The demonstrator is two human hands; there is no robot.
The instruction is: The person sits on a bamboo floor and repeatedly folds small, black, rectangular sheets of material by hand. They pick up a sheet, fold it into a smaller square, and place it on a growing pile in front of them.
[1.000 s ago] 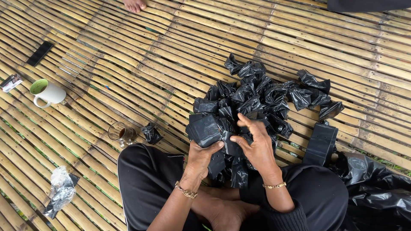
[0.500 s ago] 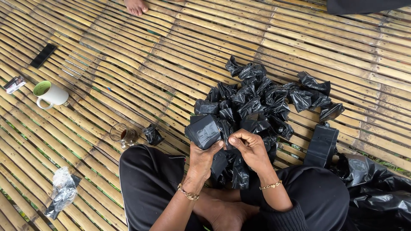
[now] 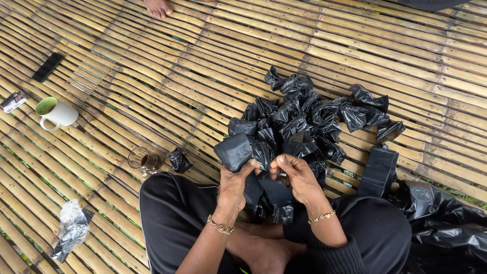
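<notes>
Seated person, cross-legged on bamboo slat floor (image 3: 127, 66); left hand (image 3: 234, 183) closed round folded black plastic bag (image 3: 234, 150), raised slightly higher than second ago; right hand (image 3: 294, 175), then lifted with fingers spread, now lowered, fingertips pinched on bag's hanging edge; suggests fold being worked. Bag's long axis slants from lower right to upper left, top end tilted away from body. Beyond: heap of crumpled black bags (image 3: 309, 122); glass (image 3: 143, 160), white mug (image 3: 55, 112), phone (image 3: 47, 67) farther left.
</notes>
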